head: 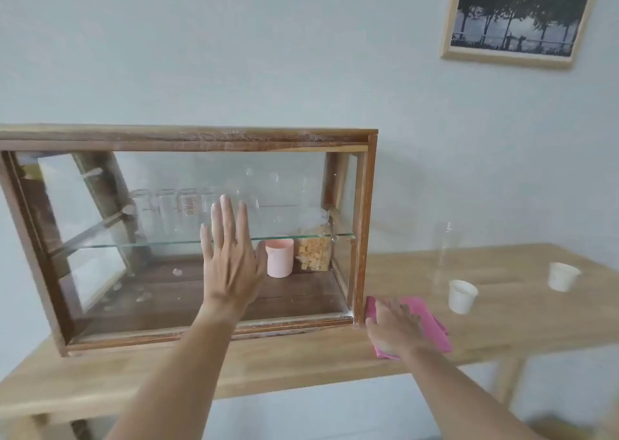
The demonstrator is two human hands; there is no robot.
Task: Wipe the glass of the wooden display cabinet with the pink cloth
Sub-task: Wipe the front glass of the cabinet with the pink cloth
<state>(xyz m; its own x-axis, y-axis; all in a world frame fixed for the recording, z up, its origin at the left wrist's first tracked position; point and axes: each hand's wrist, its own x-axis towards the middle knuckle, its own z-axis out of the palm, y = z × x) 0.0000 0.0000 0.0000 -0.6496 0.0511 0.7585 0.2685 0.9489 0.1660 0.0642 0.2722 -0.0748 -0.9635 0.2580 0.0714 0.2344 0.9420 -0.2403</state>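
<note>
**Right hand on the pink cloth, left hand flat at the cabinet glass**

My right hand lies palm down on the pink cloth, fingers spread over it; I cannot tell whether they have gathered any fabric, so I count it as resting rather than gripping. The cloth sits folded on the wooden table, just beside the lower right corner of the wooden display cabinet.

My left hand is open, fingers straight and pointing up, against or very near the front glass around the middle; actual contact is unclear.

Inside, behind the glass, a glass shelf carries clear tumblers, and below it stand a pink cup and a jar of something golden. Two white paper cups and a clear bottle stand on the table to the right, near the cloth.

I judge the cloth soft, light and limp: best bunched from above into a pad in the palm. The glass looks thin and fragile, so even, moderate pressure suits it, with the frame steadied.
</note>
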